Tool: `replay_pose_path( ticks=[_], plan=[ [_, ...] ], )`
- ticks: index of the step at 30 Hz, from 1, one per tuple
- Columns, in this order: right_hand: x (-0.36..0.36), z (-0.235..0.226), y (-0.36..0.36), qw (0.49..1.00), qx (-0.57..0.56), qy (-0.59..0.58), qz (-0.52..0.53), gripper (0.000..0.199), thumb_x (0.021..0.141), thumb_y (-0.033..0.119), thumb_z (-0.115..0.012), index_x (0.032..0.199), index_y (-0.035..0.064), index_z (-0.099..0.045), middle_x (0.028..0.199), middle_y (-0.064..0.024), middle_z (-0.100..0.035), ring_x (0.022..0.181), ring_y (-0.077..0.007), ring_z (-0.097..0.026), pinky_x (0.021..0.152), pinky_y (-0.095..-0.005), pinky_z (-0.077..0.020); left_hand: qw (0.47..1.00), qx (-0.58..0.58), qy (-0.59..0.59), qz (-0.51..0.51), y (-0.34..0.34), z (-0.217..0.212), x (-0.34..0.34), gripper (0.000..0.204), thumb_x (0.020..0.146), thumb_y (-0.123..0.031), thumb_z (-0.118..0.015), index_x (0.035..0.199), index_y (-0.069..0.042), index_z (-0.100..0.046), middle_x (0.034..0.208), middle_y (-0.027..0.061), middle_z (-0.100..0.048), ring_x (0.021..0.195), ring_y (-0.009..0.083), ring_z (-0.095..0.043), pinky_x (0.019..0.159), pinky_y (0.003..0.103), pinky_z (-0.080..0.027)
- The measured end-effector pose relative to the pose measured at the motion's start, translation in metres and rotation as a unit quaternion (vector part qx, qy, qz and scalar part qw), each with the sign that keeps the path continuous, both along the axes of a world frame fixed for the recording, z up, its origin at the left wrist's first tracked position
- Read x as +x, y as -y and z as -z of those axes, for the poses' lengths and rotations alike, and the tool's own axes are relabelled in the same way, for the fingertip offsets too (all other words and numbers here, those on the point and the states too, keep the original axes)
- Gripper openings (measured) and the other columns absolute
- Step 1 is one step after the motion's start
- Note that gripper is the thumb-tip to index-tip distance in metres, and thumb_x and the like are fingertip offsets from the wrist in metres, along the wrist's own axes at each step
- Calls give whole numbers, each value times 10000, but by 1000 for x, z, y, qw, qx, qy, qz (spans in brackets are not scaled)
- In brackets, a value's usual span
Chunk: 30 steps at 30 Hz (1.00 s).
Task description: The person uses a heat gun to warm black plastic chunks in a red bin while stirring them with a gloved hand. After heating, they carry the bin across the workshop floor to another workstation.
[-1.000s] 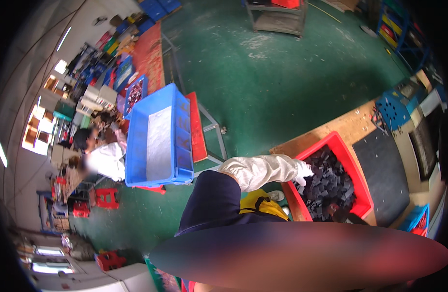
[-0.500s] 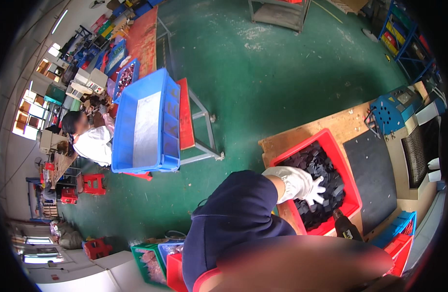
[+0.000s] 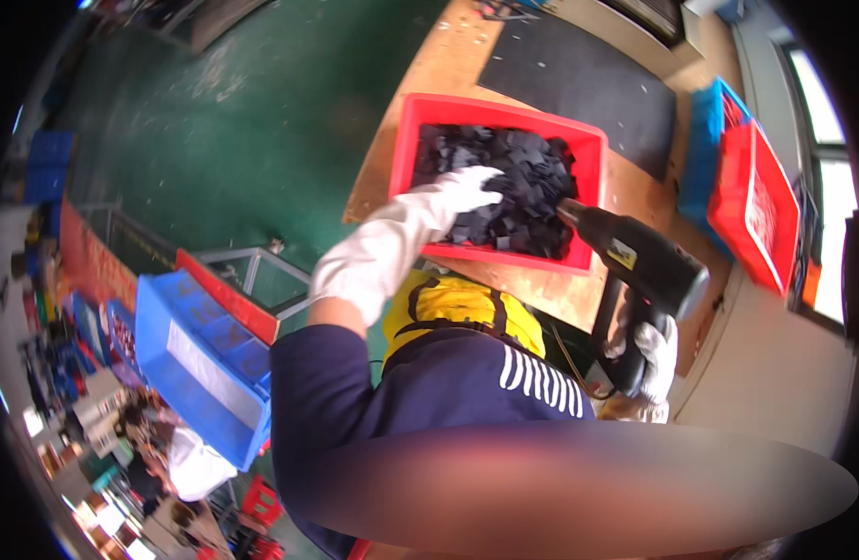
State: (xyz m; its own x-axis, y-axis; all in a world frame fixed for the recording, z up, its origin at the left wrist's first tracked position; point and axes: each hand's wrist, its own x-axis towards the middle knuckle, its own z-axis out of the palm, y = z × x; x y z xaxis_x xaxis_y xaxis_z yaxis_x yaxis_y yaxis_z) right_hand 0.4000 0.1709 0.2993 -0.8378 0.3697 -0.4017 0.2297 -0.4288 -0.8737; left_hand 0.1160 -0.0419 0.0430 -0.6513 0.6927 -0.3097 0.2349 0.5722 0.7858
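Green workshop floor (image 3: 243, 112) fills the ten-to-eleven o'clock side of the view, and a wooden worktop (image 3: 448, 51) runs from twelve o'clock round towards three, with a dark mat (image 3: 579, 84) at one o'clock. What has changed most is the wearer's aim: the head has swung round, so the red plastic bin (image 3: 590, 173), lower right half a second ago, now sits just off centre at one o'clock, while the blue crate (image 3: 238, 350) has dropped to eight. The heap of black flat pieces (image 3: 527, 182) lies inside that red bin. The hands are well apart. The gloved left hand (image 3: 471, 191) reaches in from the heap's eight o'clock side, its fingers parted among the pieces; whether it touches or pinches any cannot be told. The gloved right hand (image 3: 655, 355), out of sight in the previous picture, now shows at four o'clock, wrapped round the handle of a black pistol-shaped tool, by its look a heat gun (image 3: 635, 252). Its metal nozzle points into the bin over the heap's four o'clock edge, on the opposite side from the left hand. As a judgement, this turn puts both hands and the tool at the same heap in clear sight, so attention seems settled on the black pieces.
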Motion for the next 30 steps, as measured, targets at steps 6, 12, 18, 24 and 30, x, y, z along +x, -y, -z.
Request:
replay_pose_path(
  ticks=[6,12,18,24,30],
  plan=[
    [6,7,1,998,-36,4,45,666,789,224,-813,1290,-99,-516,916,-147,-671,578,-187,-669,519,-278,-568,980,-149,-85,105,-3,-43,-52,873,801,-507,-788,1540,-190,-448,1634,153,-304,1515,361,-268,1239,492,-281],
    [4,3,12,997,-23,16,71,673,779,242,-822,1271,-102,-519,894,-156,-669,563,-190,-655,503,-283,-546,967,-199,-136,85,-90,7,-72,750,887,-535,-678,1556,-378,-375,1589,109,-378,1445,371,-383,1174,575,-312],
    [18,8,7,994,-32,33,100,694,757,225,-819,1289,-96,-510,893,-158,-664,604,-193,-658,541,-290,-545,875,-253,-156,383,-85,-19,-30,689,789,-491,-768,1440,-378,-572,1442,110,-477,1356,357,-424,1149,611,-254],
    [25,12,10,990,-30,41,133,706,755,283,-822,1258,-105,-515,840,-152,-662,548,-184,-628,483,-272,-503,883,-250,-120,378,-40,-43,-69,594,812,-486,-741,1363,-276,-660,1386,129,-585,1369,359,-465,1153,527,-340],
    [30,16,8,989,-64,38,129,644,761,190,-805,1270,-86,-524,877,-150,-662,617,-202,-643,577,-315,-546,964,-136,-145,177,-126,34,-86,569,967,-413,-590,1504,-270,-470,1485,120,-486,1403,332,-436,1185,490,-344]
  ],
)
